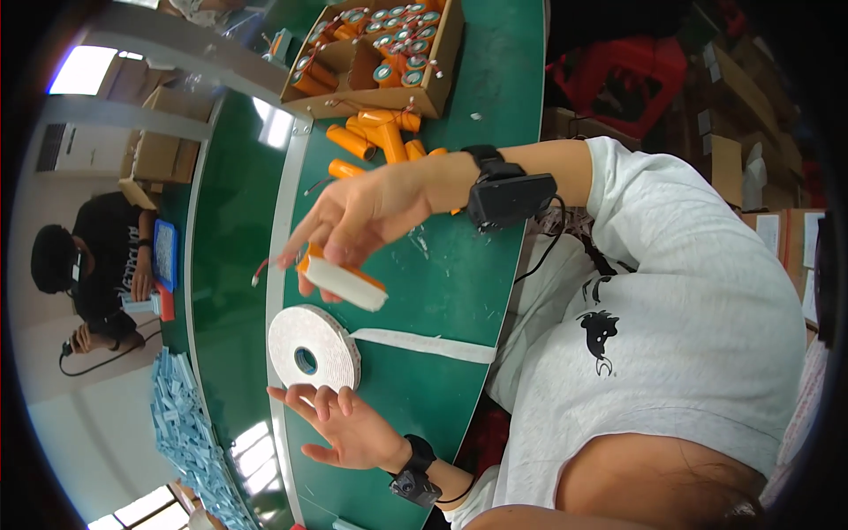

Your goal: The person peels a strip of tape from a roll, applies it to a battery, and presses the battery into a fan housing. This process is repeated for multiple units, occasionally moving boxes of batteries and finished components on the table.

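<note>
My right hand (362,212), at the upper part of the view, is closed on an orange wrapped battery (374,282). A flat white strip (349,284) lies along the battery's side, and a red wire with a small white plug (257,276) sticks out beyond my fingers. Below it, my left hand (353,433) is open, palm up and fingers spread, holding nothing. Its fingertips are at the edge of a roll of white tape (287,340) lying flat on the green table. From the roll a loose end of tape (428,343) runs toward my body.
Several loose orange batteries (389,137) lie beyond my right hand, beside a divided cardboard box (442,79) of upright ones. Across a metal rail (281,221), a person (106,265) works near a blue tray (165,252) and a heap of pale blue pieces (190,424).
</note>
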Demonstrator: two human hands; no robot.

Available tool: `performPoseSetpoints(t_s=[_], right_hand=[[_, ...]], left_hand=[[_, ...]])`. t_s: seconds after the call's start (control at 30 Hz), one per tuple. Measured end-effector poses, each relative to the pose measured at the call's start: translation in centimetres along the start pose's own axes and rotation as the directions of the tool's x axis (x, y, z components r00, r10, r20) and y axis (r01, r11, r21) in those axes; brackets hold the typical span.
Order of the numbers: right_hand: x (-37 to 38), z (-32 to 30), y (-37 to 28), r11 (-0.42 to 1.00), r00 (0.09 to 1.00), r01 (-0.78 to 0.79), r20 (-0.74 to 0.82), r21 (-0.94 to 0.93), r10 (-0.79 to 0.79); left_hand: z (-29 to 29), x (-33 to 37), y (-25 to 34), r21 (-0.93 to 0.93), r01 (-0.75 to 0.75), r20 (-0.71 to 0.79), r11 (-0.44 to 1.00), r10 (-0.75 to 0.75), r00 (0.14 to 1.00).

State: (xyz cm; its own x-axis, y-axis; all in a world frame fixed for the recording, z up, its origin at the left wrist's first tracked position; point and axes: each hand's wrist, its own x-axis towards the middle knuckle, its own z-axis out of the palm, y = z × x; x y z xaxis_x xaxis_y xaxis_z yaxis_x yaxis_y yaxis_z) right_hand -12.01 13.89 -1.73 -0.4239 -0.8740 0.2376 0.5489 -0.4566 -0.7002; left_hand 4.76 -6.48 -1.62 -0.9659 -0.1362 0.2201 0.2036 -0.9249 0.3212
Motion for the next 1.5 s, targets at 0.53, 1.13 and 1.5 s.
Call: performPoseSetpoints(t_s=[0.53,1.13,1.5], right_hand=[[-0.5,1.4,2.1,0.94,0.874,-0.178,0.486,0.29,0.015],[-1.1,2.5,4.6,0.908,0.743,-0.404,0.541,-0.107,0.394],[0.4,0.6,3.1,0.965,0.959,-0.124,0.223,-0.229,0.176]], left_hand=[[-0.8,-1.0,-0.4,0.719,-0.056,-0.116,0.693,0.198,0.973],[-0.3,-0.8,-2.7,0.82,-0.238,0.405,-0.521,0.233,0.884],[-4.9,1.9,3.9,0.456,-0.225,0.043,-0.861,-0.231,0.972]])
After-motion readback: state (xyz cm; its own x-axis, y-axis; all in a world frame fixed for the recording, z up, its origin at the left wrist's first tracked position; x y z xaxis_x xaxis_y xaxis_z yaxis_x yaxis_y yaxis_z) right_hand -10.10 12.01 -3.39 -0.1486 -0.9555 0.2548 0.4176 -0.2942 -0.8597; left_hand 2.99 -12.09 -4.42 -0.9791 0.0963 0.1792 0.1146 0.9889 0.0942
